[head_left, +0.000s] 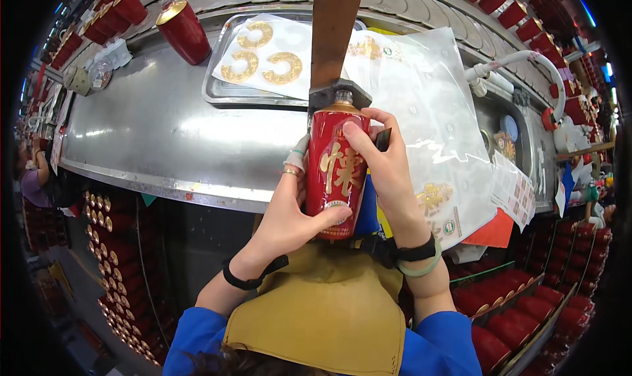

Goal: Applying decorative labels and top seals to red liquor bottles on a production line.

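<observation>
A glossy red bottle [333,172] with a gold neck and a large gold character lies before me, its neck up against a dark holder [349,89] at the end of a brown upright bar [334,33]. My left hand [288,201] is closed round its lower left side, thumb across a small round decal near the base. Around the upper right side, my right hand [388,159] grips the bottle with its thumb pressed on the front. A small dark flat piece [383,139] shows by the right fingers; its kind is unclear. White wrapping covers a left finger.
A metal tray [217,94] with a sheet of gold curved decals [283,68] sits beyond, beside another red bottle [183,32]. Translucent decal sheets [421,112] cover the right side, near a sink [490,116] with a white hose [536,58]. Racks of red bottles [500,310] stand below.
</observation>
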A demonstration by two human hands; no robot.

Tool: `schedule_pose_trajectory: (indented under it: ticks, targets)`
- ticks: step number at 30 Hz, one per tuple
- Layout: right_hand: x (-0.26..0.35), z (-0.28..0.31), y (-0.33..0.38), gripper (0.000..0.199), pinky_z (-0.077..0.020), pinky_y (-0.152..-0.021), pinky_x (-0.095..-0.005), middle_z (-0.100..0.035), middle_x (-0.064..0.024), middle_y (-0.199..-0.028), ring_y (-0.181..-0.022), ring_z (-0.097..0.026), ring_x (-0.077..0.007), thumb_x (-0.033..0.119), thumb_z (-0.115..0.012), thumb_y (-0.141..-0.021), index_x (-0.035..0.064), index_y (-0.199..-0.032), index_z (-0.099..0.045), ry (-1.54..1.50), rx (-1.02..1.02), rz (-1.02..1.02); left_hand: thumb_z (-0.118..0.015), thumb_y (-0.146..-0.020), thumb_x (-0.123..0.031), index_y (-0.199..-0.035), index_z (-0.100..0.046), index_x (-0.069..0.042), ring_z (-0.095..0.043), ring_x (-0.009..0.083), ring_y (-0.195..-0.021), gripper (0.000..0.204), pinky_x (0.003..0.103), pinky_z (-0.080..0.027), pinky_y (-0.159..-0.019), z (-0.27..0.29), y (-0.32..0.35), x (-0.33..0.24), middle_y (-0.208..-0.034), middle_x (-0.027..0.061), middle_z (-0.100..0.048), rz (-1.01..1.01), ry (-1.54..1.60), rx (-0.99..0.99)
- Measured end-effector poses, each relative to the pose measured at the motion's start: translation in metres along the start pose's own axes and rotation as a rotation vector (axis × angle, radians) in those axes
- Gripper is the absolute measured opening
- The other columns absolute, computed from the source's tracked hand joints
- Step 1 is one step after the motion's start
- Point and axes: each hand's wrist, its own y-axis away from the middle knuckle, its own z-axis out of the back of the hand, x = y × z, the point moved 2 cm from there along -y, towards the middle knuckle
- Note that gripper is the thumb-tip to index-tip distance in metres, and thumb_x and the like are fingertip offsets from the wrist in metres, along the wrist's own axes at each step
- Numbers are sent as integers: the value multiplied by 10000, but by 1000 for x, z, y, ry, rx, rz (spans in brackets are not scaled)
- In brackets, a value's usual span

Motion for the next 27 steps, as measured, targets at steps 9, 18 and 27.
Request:
schedule_pose_trajectory:
  ticks: [9, 18, 27]
  targets:
    - [-3, -5, -13, 455, -504, -710, -228, -609, -20, -910, -793, -575, -56, 198, -815, -913, 8, -1215, -531, -93, -40, -34, -890, -786, -80, -1634, -42, -11, -374, 267, -1486, 1201, 429, -339, -1230, 1, -1, 2, -1601, 184, -314, -10, -8, 8]
    - [1, 12, 12, 613, -400, -750, -193, -479, 57, -894, -824, -460, -29, 167, -773, -946, 49, -1475, -488, -5, 47, -97, -850, -835, -92, -1642, -50, -6, -356, 275, -1502, 1140, 424, -318, -1236, -1, 0, -5, -1632, 196, -295, 31, 40, -14]
    - [-5, 12, 17, 701, -415, -741, -206, -507, 39, -928, -815, -472, -44, 127, -778, -929, 41, -1528, -425, 75, 94, -6, -843, -843, -78, -1649, -42, -30, -339, 276, -1516, 1137, 434, -320, -1236, 4, 0, -5, -1660, 191, -248, 44, 34, 11]
